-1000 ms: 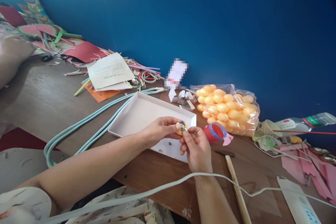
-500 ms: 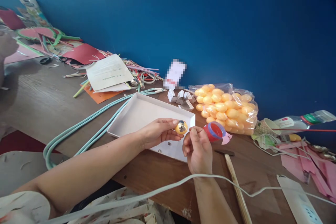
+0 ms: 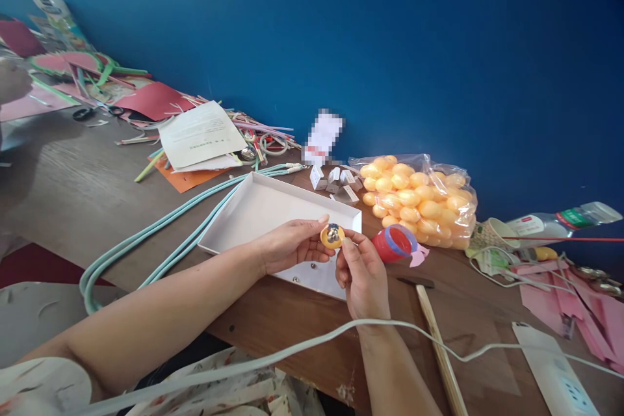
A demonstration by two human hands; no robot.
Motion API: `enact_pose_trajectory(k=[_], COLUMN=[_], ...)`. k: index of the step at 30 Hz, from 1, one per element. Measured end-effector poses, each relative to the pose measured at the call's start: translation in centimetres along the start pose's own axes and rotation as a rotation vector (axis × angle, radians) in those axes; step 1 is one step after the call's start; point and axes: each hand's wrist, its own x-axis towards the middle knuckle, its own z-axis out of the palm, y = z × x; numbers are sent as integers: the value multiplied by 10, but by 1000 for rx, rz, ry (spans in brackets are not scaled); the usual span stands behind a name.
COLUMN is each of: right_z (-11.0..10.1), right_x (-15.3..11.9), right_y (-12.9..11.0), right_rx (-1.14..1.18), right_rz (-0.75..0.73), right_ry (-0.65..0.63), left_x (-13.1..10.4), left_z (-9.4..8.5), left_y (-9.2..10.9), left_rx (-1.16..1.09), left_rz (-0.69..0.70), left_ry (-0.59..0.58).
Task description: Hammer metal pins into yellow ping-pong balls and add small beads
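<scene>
My left hand (image 3: 291, 244) pinches a small yellow capsule half (image 3: 332, 236) with shiny metal bits inside, held over the front right corner of a white shallow box (image 3: 263, 208). My right hand (image 3: 361, 271) is beside it, with its thumb and forefinger touching the capsule's right edge. A red cup with a blue rim (image 3: 396, 244) lies on its side just right of my right hand. A clear bag of yellow capsules (image 3: 419, 200) sits behind it on the wooden table (image 3: 73, 188).
A white cable (image 3: 302, 348) crosses in front of my arms to a power strip (image 3: 553, 374). Teal cords (image 3: 160, 237) loop left of the box. A wooden stick (image 3: 441, 351), pink paper (image 3: 575, 296), a bottle (image 3: 560, 224) and paper scraps (image 3: 199, 133) lie around.
My right hand drew back from the capsule, then returned to touch its edge. The capsule has turned so its open side with the metal bits faces me.
</scene>
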Motion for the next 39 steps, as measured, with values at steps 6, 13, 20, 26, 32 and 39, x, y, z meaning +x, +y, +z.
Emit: enact_pose_trajectory(k=[6, 13, 20, 26, 32, 39], right_z=[3, 0, -3, -6, -5, -14], right_x=[-1, -1, -1, 1, 1, 4], right_y=[-2, 3, 3, 4, 5, 12], right_rx=[-27, -62, -51, -23, -24, -12], right_rz=[-3, 16, -20, 1, 0, -4], right_ry=[29, 5, 22, 54, 75, 36], left_x=[-1, 0, 3, 3, 3, 1], left_z=[-3, -2, -4, -3, -2, 1], left_y=[0, -2, -4, -4, -3, 0], left_rx=[123, 292, 350, 322, 270, 376], left_rz=[46, 107, 152, 129, 112, 153], left_ry=[-37, -1, 57, 48, 71, 84])
